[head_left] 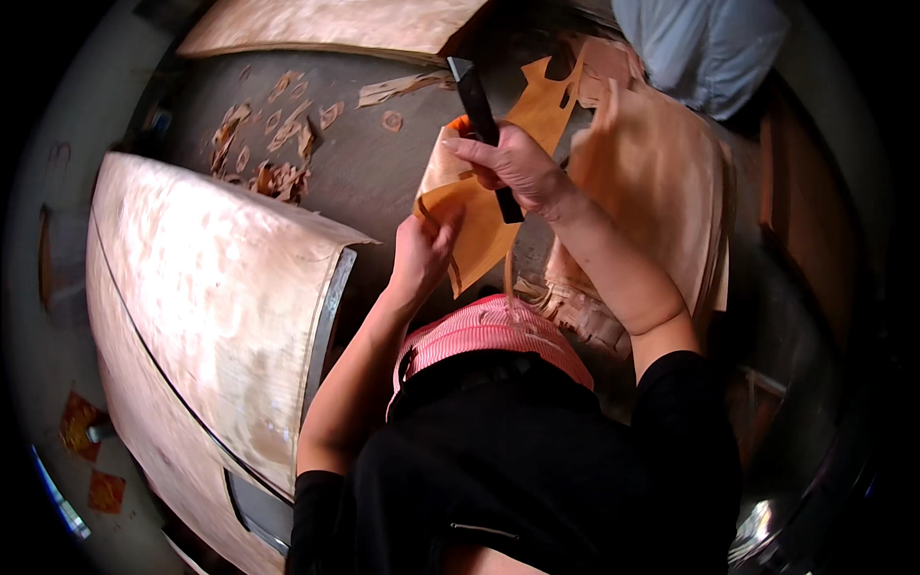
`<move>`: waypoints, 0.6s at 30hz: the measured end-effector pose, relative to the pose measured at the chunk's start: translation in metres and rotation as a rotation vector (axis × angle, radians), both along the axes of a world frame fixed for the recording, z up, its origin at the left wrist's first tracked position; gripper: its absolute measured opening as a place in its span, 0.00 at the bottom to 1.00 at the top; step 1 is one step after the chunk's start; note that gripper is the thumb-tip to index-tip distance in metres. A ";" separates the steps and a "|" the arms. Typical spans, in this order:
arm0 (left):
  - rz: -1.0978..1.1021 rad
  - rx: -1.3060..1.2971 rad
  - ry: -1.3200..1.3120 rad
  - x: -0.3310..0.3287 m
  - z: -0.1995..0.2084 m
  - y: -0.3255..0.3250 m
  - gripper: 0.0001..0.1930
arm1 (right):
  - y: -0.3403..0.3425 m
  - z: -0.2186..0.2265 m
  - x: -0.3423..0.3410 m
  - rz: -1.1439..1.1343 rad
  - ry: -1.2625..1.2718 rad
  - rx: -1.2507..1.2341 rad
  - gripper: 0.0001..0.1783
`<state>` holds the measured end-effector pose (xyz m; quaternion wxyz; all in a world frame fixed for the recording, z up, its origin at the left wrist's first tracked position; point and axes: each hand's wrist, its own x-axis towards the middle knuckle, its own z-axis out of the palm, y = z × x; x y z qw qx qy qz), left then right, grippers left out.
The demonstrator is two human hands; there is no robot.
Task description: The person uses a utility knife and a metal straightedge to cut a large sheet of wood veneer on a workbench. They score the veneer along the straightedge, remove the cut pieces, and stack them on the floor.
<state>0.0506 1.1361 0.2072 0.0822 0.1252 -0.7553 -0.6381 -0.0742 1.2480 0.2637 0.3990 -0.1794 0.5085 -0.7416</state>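
Note:
My right hand (522, 168) is closed around a long, flat black knife (473, 101) with a slanted, pale metal end pointing up and away. Beside its fingers is a bright orange patch (460, 125) that I cannot make out. My left hand (425, 251) grips the edge of a thin orange-brown veneer sheet (479, 237), just below the right hand. The sheet seems to continue behind the right hand toward a jagged far end. A paler curled part (436, 172) shows above the left hand. The left fingertips are partly hidden by the sheet.
A large pale veneer stack (211, 287) stands at left, with a dark strap across it. Another stack (661, 182) with ragged edges lies at right. Veneer scraps (280, 179) litter the grey floor. A pale blue-grey cloth or sack (704, 48) is at far right; another sheet (335, 24) lies far.

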 end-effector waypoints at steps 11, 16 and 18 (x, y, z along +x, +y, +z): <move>0.327 0.373 0.160 0.056 -0.005 -0.165 0.14 | -0.079 -0.026 0.039 0.174 0.038 0.160 0.13; 0.563 0.411 0.335 0.114 -0.009 -0.255 0.17 | -0.124 -0.054 0.077 0.261 0.079 0.358 0.11; 0.790 0.433 0.393 0.139 -0.022 -0.286 0.16 | -0.148 -0.071 0.097 0.295 0.103 0.399 0.11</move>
